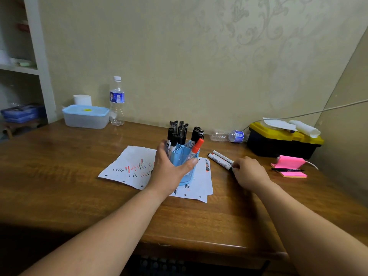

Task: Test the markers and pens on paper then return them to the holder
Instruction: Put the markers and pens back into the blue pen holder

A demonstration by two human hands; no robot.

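The left hand (169, 169) wraps around the holder (188, 157), with paper (131, 162) beneath it. Fingertips of the right hand (249, 173) touch the end of a marker (220, 161) just ahead; whether they pinch it is unclear.

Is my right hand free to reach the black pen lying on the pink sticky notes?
Probably yes: the black pen lies uncovered on the pink sticky notes, bare wooden table between, but the right hand must first release the black-capped white marker.

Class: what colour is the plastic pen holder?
A light blue translucent plastic pen holder, clearest in the head view.
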